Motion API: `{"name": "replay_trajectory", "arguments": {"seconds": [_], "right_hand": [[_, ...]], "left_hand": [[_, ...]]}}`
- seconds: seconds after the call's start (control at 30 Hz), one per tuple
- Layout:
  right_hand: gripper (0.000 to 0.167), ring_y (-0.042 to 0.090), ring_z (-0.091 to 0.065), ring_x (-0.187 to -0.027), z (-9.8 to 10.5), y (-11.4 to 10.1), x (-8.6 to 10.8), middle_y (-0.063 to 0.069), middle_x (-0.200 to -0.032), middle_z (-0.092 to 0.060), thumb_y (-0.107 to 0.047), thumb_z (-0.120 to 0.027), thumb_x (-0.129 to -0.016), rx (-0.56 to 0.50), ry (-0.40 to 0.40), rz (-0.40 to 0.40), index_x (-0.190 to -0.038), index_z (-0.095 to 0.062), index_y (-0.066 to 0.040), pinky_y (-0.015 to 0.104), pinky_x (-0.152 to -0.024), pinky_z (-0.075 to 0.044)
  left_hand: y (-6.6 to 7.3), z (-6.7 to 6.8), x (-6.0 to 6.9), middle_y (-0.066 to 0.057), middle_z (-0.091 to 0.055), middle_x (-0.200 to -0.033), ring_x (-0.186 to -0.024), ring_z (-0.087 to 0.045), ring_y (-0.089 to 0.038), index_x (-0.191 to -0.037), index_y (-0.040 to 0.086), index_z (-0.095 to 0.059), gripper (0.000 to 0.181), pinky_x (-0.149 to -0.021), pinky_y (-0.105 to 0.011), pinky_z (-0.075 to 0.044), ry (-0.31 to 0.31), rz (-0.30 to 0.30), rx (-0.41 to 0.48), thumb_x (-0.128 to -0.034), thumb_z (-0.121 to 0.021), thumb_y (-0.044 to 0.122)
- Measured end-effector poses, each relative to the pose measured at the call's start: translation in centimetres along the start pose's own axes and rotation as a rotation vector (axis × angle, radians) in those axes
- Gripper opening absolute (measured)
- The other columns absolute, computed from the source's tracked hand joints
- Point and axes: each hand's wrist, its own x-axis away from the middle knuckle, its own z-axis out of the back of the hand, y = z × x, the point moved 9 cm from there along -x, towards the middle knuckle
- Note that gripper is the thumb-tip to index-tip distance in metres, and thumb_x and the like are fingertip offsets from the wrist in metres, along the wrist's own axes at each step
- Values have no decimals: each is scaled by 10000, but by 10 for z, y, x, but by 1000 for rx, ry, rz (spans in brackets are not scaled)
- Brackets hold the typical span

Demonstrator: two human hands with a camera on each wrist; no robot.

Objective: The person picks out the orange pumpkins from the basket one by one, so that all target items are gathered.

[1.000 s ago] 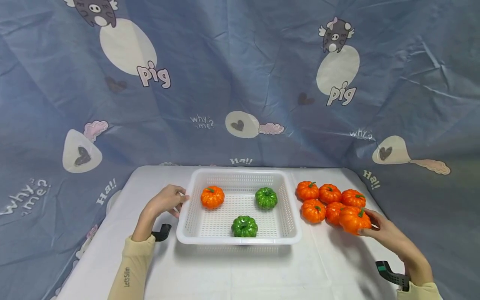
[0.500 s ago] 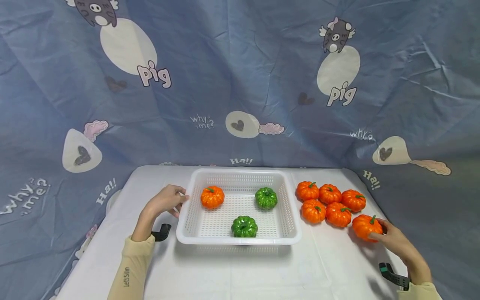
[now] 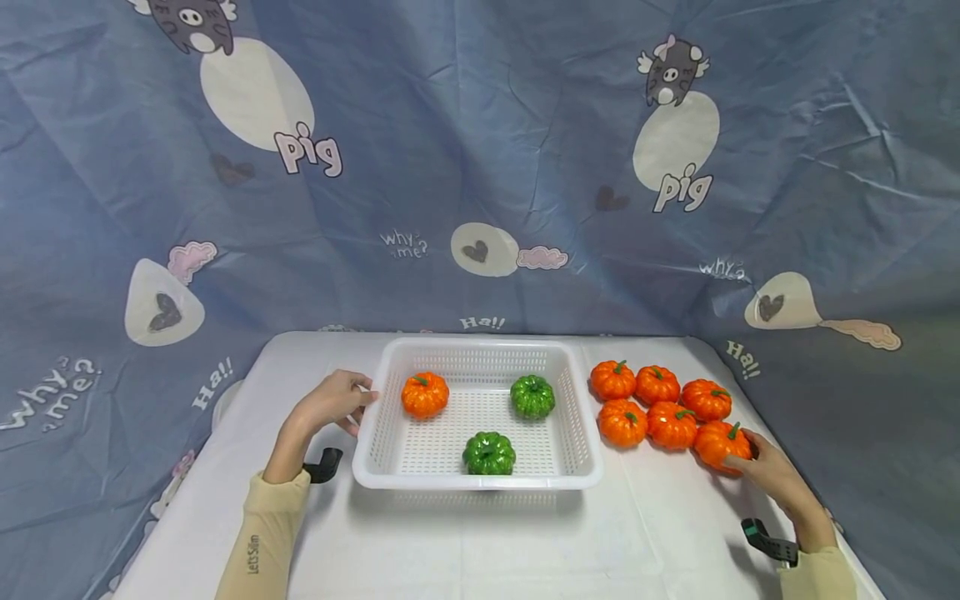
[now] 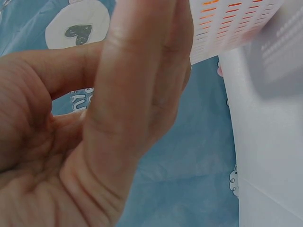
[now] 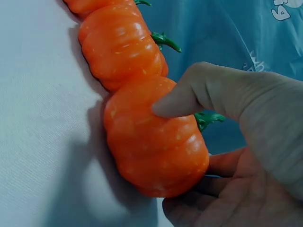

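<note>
On the white table's right side, my right hand (image 3: 772, 471) holds an orange toy pumpkin (image 3: 722, 447) with a green stem. In the right wrist view, the thumb lies on this pumpkin (image 5: 154, 137) and the fingers curl beneath its side. It touches the neighbouring orange pumpkin (image 5: 120, 47). My left hand (image 3: 330, 404) touches the left rim of a white plastic basket (image 3: 480, 482), its fingers loosely bent; their tips are hidden in the left wrist view. Inside the basket sit an orange pumpkin (image 3: 425, 395) and two green ones, one at the back (image 3: 532, 397) and one in front (image 3: 489, 453).
Several more orange pumpkins, among them one at the back left (image 3: 612, 380) and one in front (image 3: 622, 423), stand in two rows right of the basket. A blue printed curtain (image 3: 480, 167) hangs behind and beside the white table (image 3: 465, 542).
My right hand has brought its pumpkin down to the right end of the front row, then pushed it left against its neighbour. Several pumpkins have shifted slightly left. The left hand stays still.
</note>
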Motion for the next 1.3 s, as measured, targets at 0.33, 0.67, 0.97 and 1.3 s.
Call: {"name": "replay_trajectory", "arguments": {"seconds": [0.33, 0.67, 0.97, 1.3], "right_hand": [[988, 620, -119, -1345, 8, -38, 16, 460, -1469, -69, -339, -641, -913, 56, 111, 126, -1460, 1, 176, 721, -1070, -217], [919, 580, -260, -1332, -6, -137, 41, 380, -1477, -254, -279, -741, -847, 64, 254, 385, -1490, -196, 87, 724, -1030, -277], [849, 462, -313, -1390, -67, -230, 34, 233, -1517, -329, -265, -773, -826, -67, 67, 570, -1487, -304, -10, 614, -1119, -302], [811, 373, -343, -1404, -143, -319, 23, 167, -1513, -371, -222, -789, -807, -14, -135, 697, -1469, -360, -36, 493, -1171, -301]], "left_hand": [[2, 2, 1, -152, -669, -806, -636, -660, -178, -1308, -109, -485, 421, -541, -343, -603, -1, -2, 9, -965, -546, 128], [3, 5, 3, -155, -665, -792, -630, -656, -177, -1325, -122, -459, 441, -540, -345, -603, 1, -9, 12, -969, -542, 125], [0, 3, 1, -151, -664, -798, -623, -657, -179, -1308, -119, -479, 426, -534, -349, -602, 4, -14, 12, -967, -545, 128], [-1, 0, -2, -145, -668, -789, -616, -658, -180, -1295, -108, -495, 412, -524, -349, -599, 1, -15, 22, -968, -549, 137]]}}
